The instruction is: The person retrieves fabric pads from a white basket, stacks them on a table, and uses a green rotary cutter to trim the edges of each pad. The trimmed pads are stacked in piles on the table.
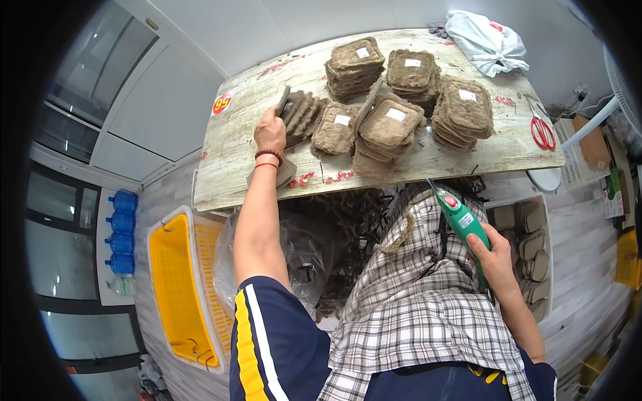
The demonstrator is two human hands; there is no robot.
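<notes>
On the left of the table, my left hand (271, 132) is closed on the edge of a flat brown pad (283, 100), its fingers partly hidden. Right against it lean several fuzzy brown pads (304, 115) standing on edge. Below my wrist a further flat piece (285, 172) lies partly covered. My right hand (491, 252) grips a green handheld power tool (461, 217) with a red button and a thin metal tip, held over my lap near the table's front edge. Stacks of rounded-square fuzzy pads (390, 123), several with white labels, stand across the table.
Red-handled scissors (542, 132) lie at the table's right end, and a white plastic bag (488, 43) sits at the back right. A yellow crate (175, 287) stands on the floor at left. A bin of pads (531, 244) is at right. Dark scraps (354, 224) hang below the table edge.
</notes>
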